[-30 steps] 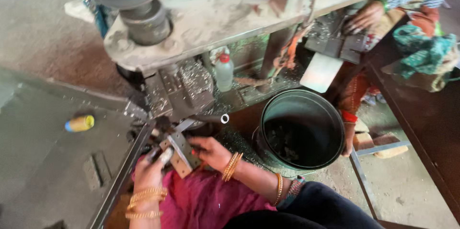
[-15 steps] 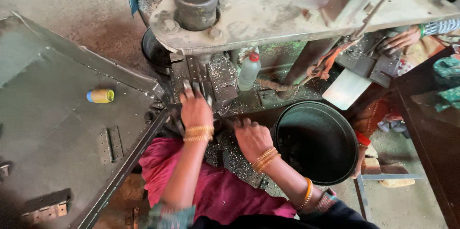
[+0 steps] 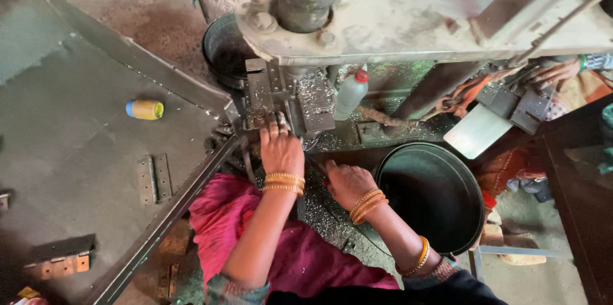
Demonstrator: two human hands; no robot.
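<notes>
two hands (image 3: 281, 148), one bottle (image 3: 350, 94), one yellow spool (image 3: 145, 110), two black tubs (image 3: 429, 196)

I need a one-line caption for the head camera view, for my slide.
Left hand reaches under grey metal press machine; right hand rests beside round black metal bucket.
</notes>
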